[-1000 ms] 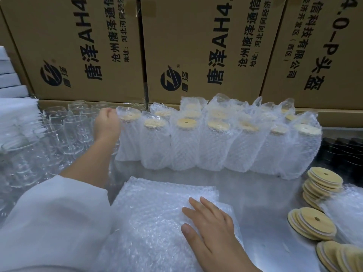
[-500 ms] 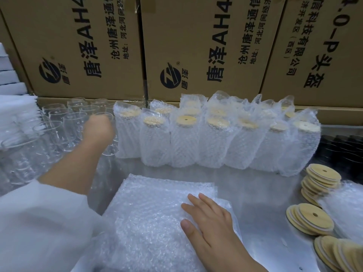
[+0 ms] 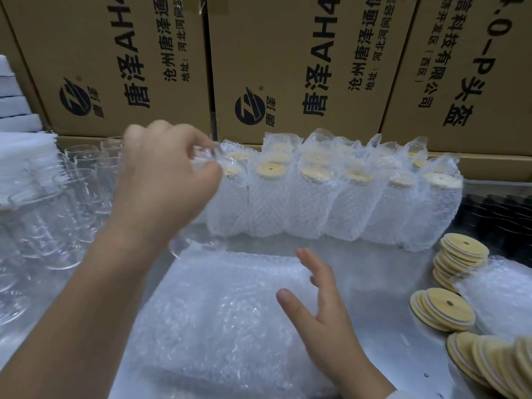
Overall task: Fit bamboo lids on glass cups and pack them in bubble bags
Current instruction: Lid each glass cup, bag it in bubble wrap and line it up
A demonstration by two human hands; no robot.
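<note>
Now: left hand point(image 3: 161, 180) grips one glass cup point(image 3: 198, 240) by the rim, fingers and thumb curled over the top. The cup hangs roughly upright, clear of the steel table point(image 3: 374, 266), with its base just over the far left corner of the stack of bubble bags point(image 3: 218, 318).

Right hand point(image 3: 325, 306): fingers straight and spread, holding nothing, over the right part of the same stack. Contact with the bags cannot be determined.

Behind the stack: a row of bagged cups point(image 3: 331, 203), standing, bamboo lids showing through the open bag tops, packed side by side in front of printed cardboard cartons point(image 3: 302, 67).

Far left: a cluster of unwrapped glass cups point(image 3: 66, 203), upright, close together; white foam sheets point(image 3: 17, 110) are piled behind them.

Right edge: loose bamboo lids point(image 3: 443, 309) in several leaning piles, each with a centre hole, near more bubble wrap point(image 3: 506, 295).
</note>
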